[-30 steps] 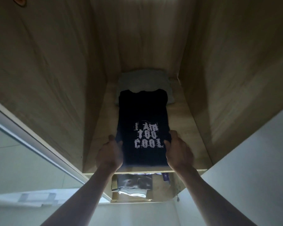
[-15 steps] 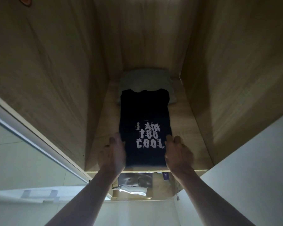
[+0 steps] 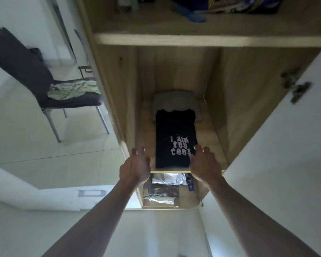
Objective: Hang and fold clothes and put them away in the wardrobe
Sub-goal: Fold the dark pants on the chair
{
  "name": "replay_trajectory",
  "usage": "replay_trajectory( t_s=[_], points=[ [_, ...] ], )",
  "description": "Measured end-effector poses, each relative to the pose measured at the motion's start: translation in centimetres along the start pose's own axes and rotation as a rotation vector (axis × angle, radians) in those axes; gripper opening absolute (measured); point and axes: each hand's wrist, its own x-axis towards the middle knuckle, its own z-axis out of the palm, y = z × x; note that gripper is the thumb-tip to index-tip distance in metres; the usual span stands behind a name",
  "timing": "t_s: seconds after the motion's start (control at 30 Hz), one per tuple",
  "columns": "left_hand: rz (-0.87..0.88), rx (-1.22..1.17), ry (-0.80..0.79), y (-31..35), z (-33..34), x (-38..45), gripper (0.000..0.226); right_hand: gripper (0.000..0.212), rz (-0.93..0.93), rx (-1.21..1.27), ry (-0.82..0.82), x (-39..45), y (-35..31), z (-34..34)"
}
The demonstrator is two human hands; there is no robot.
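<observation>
Two hands hover apart at the shelf's [image 3: 210,130] front edge, fingers loosely spread and gripping nothing: the left hand [image 3: 135,167] just left of the folded black T-shirt [image 3: 174,130], the right hand [image 3: 204,164] at its front right corner. That shirt lies lengthwise along the shelf's middle, its far end overlapping a grey folded garment [image 3: 174,100] at the back.

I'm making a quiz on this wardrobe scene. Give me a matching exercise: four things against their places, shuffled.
Things:
1. black T-shirt
2. grey folded garment
3. pale green cloth
4. blue cloth

Places:
A. on the chair seat
B. on the shelf above
C. at the back of the middle shelf
D. near the front of the middle shelf

Pairs: 1-D, 2-C, 3-A, 4-B
</observation>
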Motion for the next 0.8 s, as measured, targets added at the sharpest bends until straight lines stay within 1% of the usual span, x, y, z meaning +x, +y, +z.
replay_trajectory(
  t_s=[0.1, 0.17, 0.23, 0.33, 0.47, 0.63, 0.8],
  points=[
    [0.036, -0.039, -0.024, -1.1, -5.9, -6.2, 0.036, 0.041, -0.014, 0.067, -0.026, -6.2, -3.8, -4.1],
    [0.050, -0.057, -0.027, -2.7, -9.4, -9.9, 0.038, 0.042, -0.061, 0.101, -0.054, -9.7, -6.4, -6.4],
    [0.032, -0.068, -0.028, -4.1, -12.4, -12.7, 0.040, 0.044, -0.100, 0.131, -0.086, -12.4, -8.4, -8.1],
    [-0.041, -0.089, -0.008, -6.3, -17.4, -17.5, 0.041, 0.045, -0.168, 0.154, -0.141, -16.4, -11.7, -10.2],
    [-0.165, -0.115, 0.065, -9.4, -22.8, -23.0, 0.037, 0.041, -0.313, 0.147, -0.210, -19.4, -16.4, -12.3],
    [-0.355, -0.118, 0.234, -12.7, -27.5, -29.5, 0.037, 0.041, -0.570, 0.124, -0.311, -21.1, -22.0, -12.4],
    [-0.598, -0.117, 0.406, -14.5, -29.2, -38.8, 0.040, 0.039, -0.834, 0.032, -0.417, -24.9, -25.9, -11.5]
  ],
)
